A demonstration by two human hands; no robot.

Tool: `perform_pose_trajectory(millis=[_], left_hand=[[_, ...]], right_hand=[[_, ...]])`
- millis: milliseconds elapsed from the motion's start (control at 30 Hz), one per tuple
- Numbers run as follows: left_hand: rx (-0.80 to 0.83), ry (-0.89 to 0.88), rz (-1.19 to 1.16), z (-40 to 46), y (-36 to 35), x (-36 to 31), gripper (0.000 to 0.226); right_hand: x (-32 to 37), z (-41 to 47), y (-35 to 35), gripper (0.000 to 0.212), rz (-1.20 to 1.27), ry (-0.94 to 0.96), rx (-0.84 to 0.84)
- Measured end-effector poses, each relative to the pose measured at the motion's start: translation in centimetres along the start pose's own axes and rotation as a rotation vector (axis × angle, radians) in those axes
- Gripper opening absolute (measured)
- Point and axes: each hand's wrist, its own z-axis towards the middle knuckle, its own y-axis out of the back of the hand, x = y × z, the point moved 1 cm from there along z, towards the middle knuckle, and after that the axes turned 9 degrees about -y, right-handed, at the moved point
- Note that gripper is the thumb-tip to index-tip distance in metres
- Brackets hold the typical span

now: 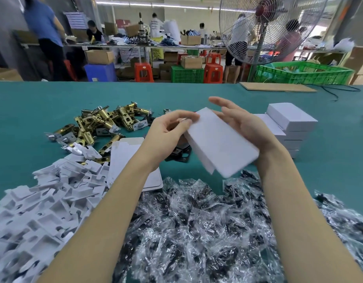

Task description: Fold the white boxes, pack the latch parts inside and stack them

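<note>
A white box (221, 144) is being held between both hands above the table (33, 103). Its long axis is running from far-left to near-right, tilted. The left hand (166, 129) is pinching its far corner; the right hand (243, 123) is supporting its right edge with straight, spread fingers.

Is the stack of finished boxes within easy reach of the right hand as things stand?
Probably yes. The stack of boxes sits just beyond the right hand with only bare table between, though that hand is busy supporting the white box.
</note>
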Motion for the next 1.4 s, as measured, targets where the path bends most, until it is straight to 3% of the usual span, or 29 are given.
perform_pose_trajectory(millis=[100,300,467,600,733,933,1067,1200,1300,1400], left_hand=[[-0.101,0.12,-0.126,0.0,-0.4,0.6,0.023],[-0.139,0.318,-0.17,0.1,-0.6,2.0,0.035],[0.004,0.494,-0.027,-0.1,-1.4,2.7,0.048],[0.048,0.301,0.287,-0.1,-0.6,2.7,0.033],[0.145,0.211,0.058,0.1,0.5,2.2,0.012],[0.235,0.168,0.279,-1.0,0.4,3.9,0.033],[0.22,0.071,0.414,-0.7,0.7,4.0,0.028],[0.204,0.08,0.453,-0.5,0.7,4.1,0.028],[0.208,0.117,0.419,-0.6,0.7,4.1,0.032],[0.208,0.134,0.361,-1.0,0.7,4.1,0.033]], right_hand=[[-0.3,0.0,0.4,0.037,0.104,0.03,0.068],[-1.4,-0.5,1.9,0.056,-0.127,0.009,0.215],[-2.1,0.2,0.9,0.036,-0.614,0.013,-0.153],[-2.8,0.4,1.2,0.032,-0.698,-0.027,-0.233],[-3.4,0.8,1.8,0.027,-0.72,-0.093,-0.215],[-4.7,1.1,2.1,0.052,-0.734,-0.28,-0.1],[-4.6,1.0,2.3,0.041,-0.723,-0.24,-0.096],[-4.6,1.0,1.6,0.037,-0.811,-0.284,-0.109],[-4.0,0.8,0.8,0.037,-0.979,-0.375,-0.108],[-2.1,0.3,-0.1,0.041,-1.362,-0.454,-0.188]])
